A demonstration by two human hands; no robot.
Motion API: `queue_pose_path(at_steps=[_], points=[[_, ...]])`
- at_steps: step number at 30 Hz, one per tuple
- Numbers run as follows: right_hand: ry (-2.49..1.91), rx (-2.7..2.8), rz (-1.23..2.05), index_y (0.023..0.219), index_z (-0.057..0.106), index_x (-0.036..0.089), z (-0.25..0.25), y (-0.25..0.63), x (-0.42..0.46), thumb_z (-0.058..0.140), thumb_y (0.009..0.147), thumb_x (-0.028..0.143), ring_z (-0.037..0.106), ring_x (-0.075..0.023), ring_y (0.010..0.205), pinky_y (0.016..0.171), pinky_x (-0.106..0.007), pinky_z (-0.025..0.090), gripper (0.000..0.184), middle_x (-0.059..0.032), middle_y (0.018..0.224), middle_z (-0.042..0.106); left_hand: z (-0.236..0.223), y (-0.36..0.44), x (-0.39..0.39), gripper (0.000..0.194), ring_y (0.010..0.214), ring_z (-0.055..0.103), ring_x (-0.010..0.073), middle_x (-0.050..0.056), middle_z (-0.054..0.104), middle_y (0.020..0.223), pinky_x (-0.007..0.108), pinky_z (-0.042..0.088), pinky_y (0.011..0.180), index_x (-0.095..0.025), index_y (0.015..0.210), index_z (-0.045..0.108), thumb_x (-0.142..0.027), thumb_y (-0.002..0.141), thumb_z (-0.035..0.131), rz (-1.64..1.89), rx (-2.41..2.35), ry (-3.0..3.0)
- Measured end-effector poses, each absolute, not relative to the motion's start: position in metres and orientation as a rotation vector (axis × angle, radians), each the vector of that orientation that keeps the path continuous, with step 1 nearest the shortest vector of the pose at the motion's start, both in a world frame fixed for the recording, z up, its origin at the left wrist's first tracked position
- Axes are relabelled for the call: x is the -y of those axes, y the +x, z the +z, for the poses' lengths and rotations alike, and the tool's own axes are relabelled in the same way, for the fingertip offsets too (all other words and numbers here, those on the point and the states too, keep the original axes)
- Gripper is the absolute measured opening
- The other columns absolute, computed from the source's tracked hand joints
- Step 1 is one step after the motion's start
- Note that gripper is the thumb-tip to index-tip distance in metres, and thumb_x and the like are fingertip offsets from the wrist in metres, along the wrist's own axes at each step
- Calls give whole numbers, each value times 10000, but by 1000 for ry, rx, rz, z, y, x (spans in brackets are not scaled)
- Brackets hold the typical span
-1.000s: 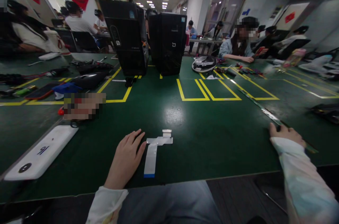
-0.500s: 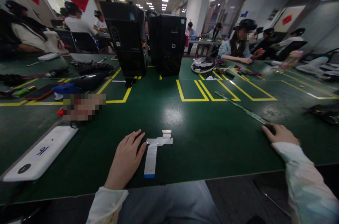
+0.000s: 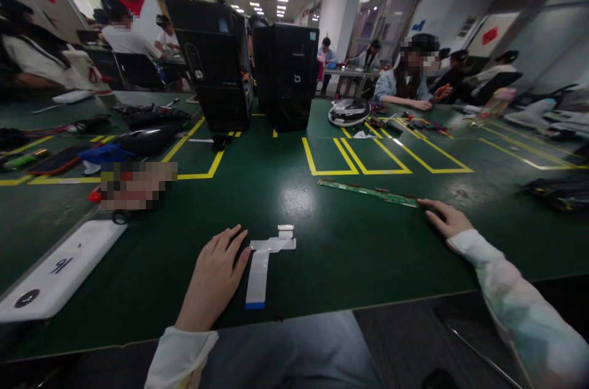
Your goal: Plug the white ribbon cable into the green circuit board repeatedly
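Observation:
My left hand [image 3: 215,275] lies flat on the green table, fingers spread, its fingertips beside a white flat ribbon cable [image 3: 258,275]. The cable has a blue end near me and a small connector at its far end. To the right, my right hand [image 3: 445,217] grips the near end of a long, narrow green circuit board [image 3: 368,191] between thumb and fingers. The strip stretches leftward from the hand, low over or on the table; I cannot tell whether it touches.
Two black computer towers [image 3: 283,79] stand at the back. A white device [image 3: 64,269] lies at the left, with tools and cables behind it. Yellow tape [image 3: 354,173] marks the tabletop. Across the table sits a person [image 3: 405,79]; a dark bundle [image 3: 559,192] lies at the right.
My right hand has moved left, carrying the circuit board with it, and the strip has swung to lie more sideways. My left hand and the ribbon cable stay together as before.

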State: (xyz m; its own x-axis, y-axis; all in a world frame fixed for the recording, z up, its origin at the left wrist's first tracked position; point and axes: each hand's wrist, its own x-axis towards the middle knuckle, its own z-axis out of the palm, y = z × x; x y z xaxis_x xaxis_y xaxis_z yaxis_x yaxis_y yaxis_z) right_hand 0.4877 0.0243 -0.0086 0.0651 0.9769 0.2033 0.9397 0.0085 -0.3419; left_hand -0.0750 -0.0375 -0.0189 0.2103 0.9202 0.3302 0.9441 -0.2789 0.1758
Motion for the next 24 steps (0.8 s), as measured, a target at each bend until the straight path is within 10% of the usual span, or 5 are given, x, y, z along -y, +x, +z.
queue_pose_path(at_steps=[24], points=[[-916,2548,27,1319,502,137,-34,233,-78,292,978,354,451,-239,1256,1048,-468,381,455,-143,1348,522,-8,-63,42,433,1331,402,272,94,483,1419,477,394,1072,-203,1330,508,-383,954,389,-581,1610,-2584]])
